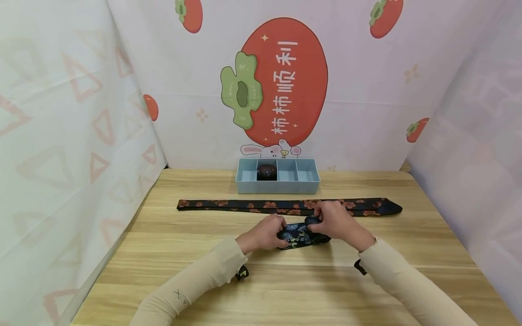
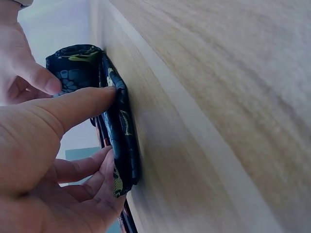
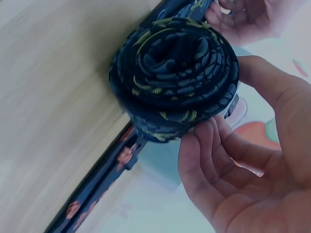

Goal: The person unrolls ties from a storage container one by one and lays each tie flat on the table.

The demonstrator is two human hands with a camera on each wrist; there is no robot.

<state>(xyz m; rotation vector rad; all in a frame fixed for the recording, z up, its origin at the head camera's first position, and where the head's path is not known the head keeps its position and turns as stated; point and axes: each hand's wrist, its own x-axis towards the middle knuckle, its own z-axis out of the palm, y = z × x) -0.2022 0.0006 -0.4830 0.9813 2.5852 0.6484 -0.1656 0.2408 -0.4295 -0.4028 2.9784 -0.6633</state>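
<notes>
A dark blue necktie with blue and yellow figures point(image 1: 295, 234) lies partly rolled up near the middle of the table. My right hand point(image 1: 337, 221) grips its coiled part, and the spiral of layers shows end-on in the right wrist view, where the roll point(image 3: 170, 104) fills the upper middle. At the flat, wide end, my left hand point(image 1: 266, 233) holds the fabric between thumb and fingers across its width. In the left wrist view the flat part point(image 2: 124, 131) rests along the wood. Behind both hands, a second necktie with orange flowers point(image 1: 244, 206) is stretched out lengthwise.
A light blue box with several compartments point(image 1: 277, 187) stands at the back of the table point(image 1: 183, 267). A dark rolled item point(image 1: 267, 172) sits in its second compartment from the left. Printed cloth point(image 1: 350, 131) hangs behind and at both sides.
</notes>
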